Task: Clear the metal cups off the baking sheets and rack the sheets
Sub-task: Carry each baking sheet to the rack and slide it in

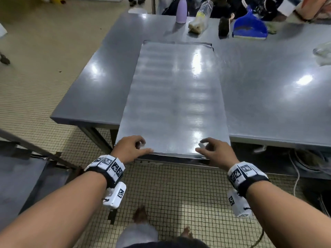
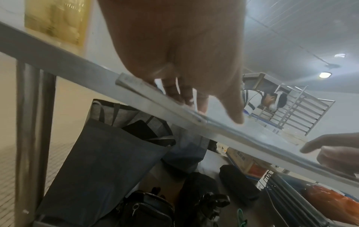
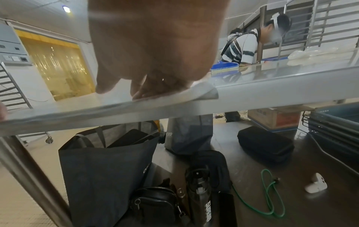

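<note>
Sheet-metal baking sheet — stiff, slick, thin-edged — wants gripping at its six-o'clock rim, where left hand and right hand hover loosely curled, holding nothing.

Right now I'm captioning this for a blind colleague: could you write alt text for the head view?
Both hands, the left hand and the right hand, rest on the near edge of a bare rectangular metal baking sheet overhanging a grey steel table. No metal cups are on it. A lilac bottle and a blue plastic dustpan sit at the far edge.
</note>
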The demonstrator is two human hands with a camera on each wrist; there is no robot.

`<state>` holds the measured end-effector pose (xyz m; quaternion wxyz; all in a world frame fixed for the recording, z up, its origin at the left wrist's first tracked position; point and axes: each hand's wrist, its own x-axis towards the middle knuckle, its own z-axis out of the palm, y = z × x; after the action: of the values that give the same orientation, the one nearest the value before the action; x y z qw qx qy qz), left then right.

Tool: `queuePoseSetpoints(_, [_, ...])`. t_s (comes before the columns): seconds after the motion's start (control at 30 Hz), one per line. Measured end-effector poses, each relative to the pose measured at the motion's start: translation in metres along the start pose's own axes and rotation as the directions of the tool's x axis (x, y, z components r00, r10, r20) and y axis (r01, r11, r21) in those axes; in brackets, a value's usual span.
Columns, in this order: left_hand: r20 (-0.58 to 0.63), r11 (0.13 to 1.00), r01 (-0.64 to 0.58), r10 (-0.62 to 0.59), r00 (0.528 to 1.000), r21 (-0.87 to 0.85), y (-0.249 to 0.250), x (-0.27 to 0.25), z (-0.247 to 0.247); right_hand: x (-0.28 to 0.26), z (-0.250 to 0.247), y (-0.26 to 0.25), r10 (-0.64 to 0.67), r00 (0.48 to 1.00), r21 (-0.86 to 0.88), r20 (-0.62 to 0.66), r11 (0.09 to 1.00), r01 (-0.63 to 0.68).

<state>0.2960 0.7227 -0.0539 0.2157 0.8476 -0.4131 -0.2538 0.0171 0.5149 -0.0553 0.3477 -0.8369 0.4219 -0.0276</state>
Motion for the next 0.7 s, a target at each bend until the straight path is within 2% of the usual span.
queuePoseSetpoints(0.03, [-0.031,0.999,0.034,-0.035,0.999,-0.034,0.003,-0.004,-0.001,-0.001,-0.005,0.007,0.005,1.000,-0.009,-0.021,1.000,-0.005])
queuePoseSetpoints(0.1, [-0.183,0.995,0.087,-0.096,0.978,-0.056,0.004,-0.008,-0.002,-0.002,-0.014,0.027,0.040,0.985,-0.111,-0.167,0.992,-0.059])
queuePoseSetpoints(0.17, [-0.305,0.978,0.208,-0.203,0.931,-0.018,-0.005,-0.006,-0.003,-0.001,-0.021,0.049,0.177,0.944,-0.139,-0.277,0.965,-0.222])
queuePoseSetpoints(0.2, [-0.295,0.955,0.292,-0.292,0.910,-0.044,-0.008,-0.006,-0.004,-0.002,-0.023,0.057,0.271,0.926,-0.065,-0.262,0.953,-0.297])
queuePoseSetpoints(0.27, [-0.146,0.888,0.395,-0.435,0.889,-0.236,-0.015,-0.005,-0.003,-0.004,-0.024,0.067,0.363,0.918,0.142,-0.158,0.929,-0.343])
queuePoseSetpoints(0.33, [-0.049,0.836,0.372,-0.425,0.904,-0.403,-0.016,-0.005,-0.002,-0.005,-0.024,0.073,0.346,0.934,0.257,-0.086,0.914,-0.315])
queuePoseSetpoints(0.4, [-0.054,0.816,0.329,-0.400,0.915,-0.475,-0.020,-0.007,0.001,-0.007,-0.025,0.079,0.327,0.944,0.347,-0.049,0.892,-0.291])
queuePoseSetpoints(0.47, [-0.035,0.796,0.319,-0.391,0.920,-0.515,-0.020,-0.013,0.001,-0.009,-0.028,0.083,0.309,0.951,0.437,0.005,0.855,-0.280])
queuePoseSetpoints(0.6, [0.105,0.794,0.343,-0.338,0.935,-0.502,-0.025,-0.025,-0.001,-0.019,-0.036,0.102,0.257,0.956,0.520,0.143,0.802,-0.294])
queuePoseSetpoints(0.7, [0.251,0.813,0.370,-0.283,0.926,-0.449,-0.028,-0.040,-0.007,-0.027,-0.047,0.119,0.224,0.920,0.509,0.321,0.779,-0.368])
